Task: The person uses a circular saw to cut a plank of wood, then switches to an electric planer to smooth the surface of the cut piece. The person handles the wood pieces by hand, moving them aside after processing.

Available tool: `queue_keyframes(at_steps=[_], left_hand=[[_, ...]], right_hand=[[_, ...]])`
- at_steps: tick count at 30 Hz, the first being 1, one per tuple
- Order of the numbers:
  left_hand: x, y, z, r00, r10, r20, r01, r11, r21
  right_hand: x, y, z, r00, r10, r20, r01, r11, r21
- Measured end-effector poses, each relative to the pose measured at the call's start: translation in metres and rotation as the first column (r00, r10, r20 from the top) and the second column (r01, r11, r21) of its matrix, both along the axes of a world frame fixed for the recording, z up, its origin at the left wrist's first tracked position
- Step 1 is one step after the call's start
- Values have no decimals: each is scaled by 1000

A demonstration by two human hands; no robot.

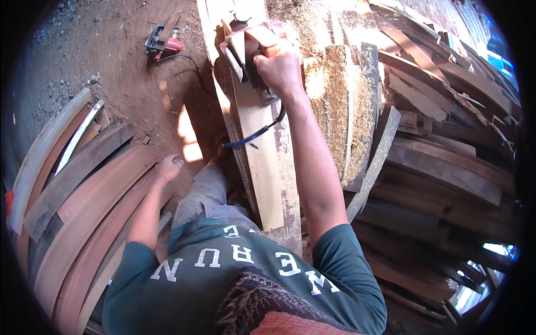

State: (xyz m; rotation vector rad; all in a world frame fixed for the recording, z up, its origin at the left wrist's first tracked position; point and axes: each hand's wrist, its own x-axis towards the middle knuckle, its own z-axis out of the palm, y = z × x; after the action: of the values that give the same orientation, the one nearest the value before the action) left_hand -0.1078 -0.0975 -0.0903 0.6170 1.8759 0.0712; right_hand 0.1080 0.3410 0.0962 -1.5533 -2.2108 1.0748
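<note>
Top centre of frame, my right hand (pixel 279 66) grips planer (pixel 251 70) on pale plank (pixel 259 173). Left hand (pixel 169 167), left of centre, curled loosely, off plank: hard push could shift plank. Cord (pixel 245 140) drapes across; pulling back might snag it.

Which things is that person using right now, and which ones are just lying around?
In use:
Power tool, gripped by the right hand
Pale plank, under the tool
Blue-sleeved cord, trailing from the tool

Lying about, it seems:
Red-bodied tool, on the ground
Long boards, at the left
Timber pile, at the right
</note>
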Motion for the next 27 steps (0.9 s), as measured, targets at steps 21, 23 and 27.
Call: queue_keyframes(at_steps=[21, 23, 27], left_hand=[[52, -135, -15, 992, 121, -27, -120, 992, 36], [64, -135, -13, 990, 134, -36, -129, 984, 124], [101, -126, 8, 994, 111, -14, -106, 974, 200]], right_hand=[[93, -130, -2, 973, -89, -215, 45, 979, -199], [143, -209, 18, 943, -280, -182, 195, 904, -381], [256, -360, 38, 911, -377, -167, 288, 872, -395]])
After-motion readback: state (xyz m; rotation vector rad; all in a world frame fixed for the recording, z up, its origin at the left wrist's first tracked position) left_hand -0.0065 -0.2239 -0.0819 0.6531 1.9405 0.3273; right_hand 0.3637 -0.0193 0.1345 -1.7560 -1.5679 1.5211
